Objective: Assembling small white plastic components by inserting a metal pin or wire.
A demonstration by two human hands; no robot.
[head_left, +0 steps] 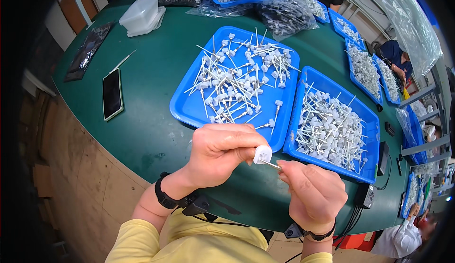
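Close to the table's near edge, my left hand (222, 151) pinches a small white plastic cap (262, 154) between thumb and fingers. A thin metal rod (271, 164) runs from the cap's face to my right hand (313, 189), whose fingertips are closed on its other end. Whether the rod sits inside the cap or only touches it, I cannot tell. Just beyond my hands stands a blue tray (182, 103) with many white-headed, thin-stemmed pieces (232, 85) strewn over it. Right of it, a deeper blue tray (295, 121) holds a dense heap of similar pieces (329, 130).
On the green table (147, 83) lie a phone (113, 95), tweezers (123, 60) and a dark plastic packet (88, 52). White plastic tubs (141, 17) stand at the far left. A filled bag (286, 17) and more trays (364, 69) line the far side, where other people sit.
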